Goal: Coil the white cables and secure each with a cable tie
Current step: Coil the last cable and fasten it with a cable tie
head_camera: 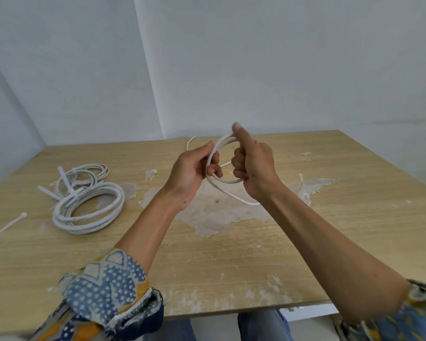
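Above the middle of the table (256, 254), the left hand (192, 171) and right hand (255, 168) are both closed round one white cable (226, 182), held clear of the wood as a single loop between them. The left fingers curl over the loop's left arc. The right fist holds its right arc, thumb raised along it. What looks like one end rises behind the left hand, and a tail trails below the right wrist to the tabletop.

We judge the step to be coiling, at an early turn. To do it well, we would hold the left grip steady as the gathering point, lay each new turn with the right hand to match the first loop, and let the cable roll so it does not twist.

Left of the hands lie two tied coils, touching: a large coil (118, 201) and, behind it, a small coil (101, 168). A front tie (48, 192) and a rear tie (65, 178) stick out from them. A loose tie (8, 225) lies near the left edge.

We count three cables and three ties.
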